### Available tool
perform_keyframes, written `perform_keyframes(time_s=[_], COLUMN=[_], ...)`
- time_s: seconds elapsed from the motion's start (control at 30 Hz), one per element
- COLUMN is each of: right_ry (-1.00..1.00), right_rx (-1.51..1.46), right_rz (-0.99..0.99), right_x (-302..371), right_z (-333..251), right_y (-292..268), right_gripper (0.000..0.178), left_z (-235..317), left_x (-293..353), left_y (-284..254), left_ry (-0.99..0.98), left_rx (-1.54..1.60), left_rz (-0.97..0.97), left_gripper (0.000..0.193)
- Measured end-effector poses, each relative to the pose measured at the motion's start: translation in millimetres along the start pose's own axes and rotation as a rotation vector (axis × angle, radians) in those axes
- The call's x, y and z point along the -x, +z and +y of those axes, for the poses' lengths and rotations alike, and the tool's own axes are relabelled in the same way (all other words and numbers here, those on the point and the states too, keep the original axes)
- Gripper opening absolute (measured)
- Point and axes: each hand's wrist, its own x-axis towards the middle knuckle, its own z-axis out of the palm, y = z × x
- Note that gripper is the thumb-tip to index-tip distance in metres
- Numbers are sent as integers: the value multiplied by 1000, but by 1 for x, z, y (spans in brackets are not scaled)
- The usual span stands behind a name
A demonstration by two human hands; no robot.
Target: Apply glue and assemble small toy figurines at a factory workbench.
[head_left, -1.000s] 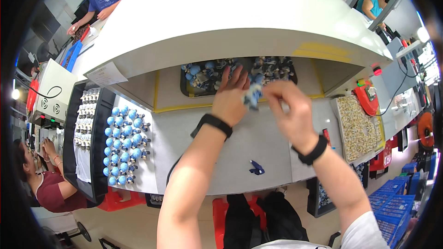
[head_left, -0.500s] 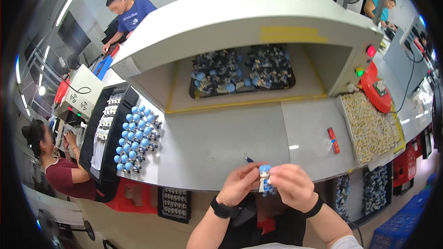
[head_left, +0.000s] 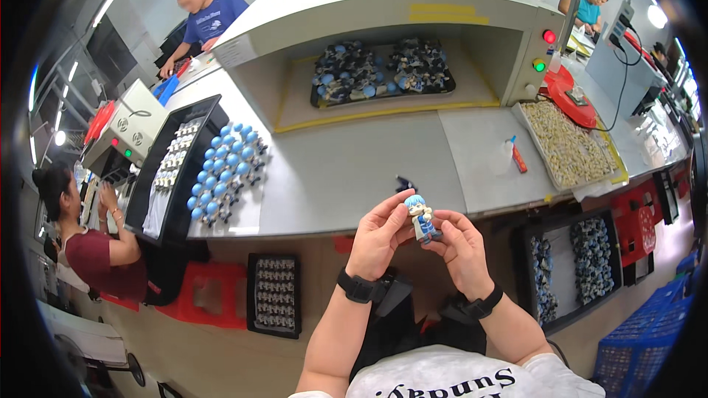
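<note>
A small toy figurine (head_left: 418,215) with light blue hair and a white-and-blue body is held tilted at the bench's front edge. My left hand (head_left: 377,242) pinches it beside the head, thumb and fingers closed. My right hand (head_left: 462,252) has its thumb and curled fingers at the figurine's lower end, by the dark feet. Just beyond my fingertips a small dark piece (head_left: 403,183) lies on the grey bench top (head_left: 354,169); its kind is unclear.
Blue-haired figurines (head_left: 230,166) stand in rows at left beside a black tray (head_left: 140,210). A white machine (head_left: 383,11) holds a tray of figurines. At right are a red tube (head_left: 519,160) and a tray of pale pieces (head_left: 564,144). Co-workers sit beyond.
My right hand has shifted from the figurine's side down to its feet, and the figurine's front shows more openly. The whole view has tilted, showing more of my lap.
</note>
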Motion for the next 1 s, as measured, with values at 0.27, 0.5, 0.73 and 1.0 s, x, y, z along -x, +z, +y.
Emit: perform_keyframes(time_s=[0.27, 0.5, 0.73, 1.0], right_ry=[-114, -103, -541, -618], right_rx=[157, 238, 481, 659], right_rz=[-25, -45, -53, -56], right_x=[78, 104, 84, 47], right_z=[43, 67, 64, 60], right_y=[36, 47, 46, 41], right_gripper=[17, 17, 15, 9], left_z=[-2, -14, -12, -12], left_x=[97, 129, 112, 82], left_y=[-19, -44, -45, -46], left_ry=[42, 86, 54, 57], left_rx=[2, 52, 90, 101], left_rz=[22, 7, -10, 42], left_gripper=[31, 29, 29, 27])
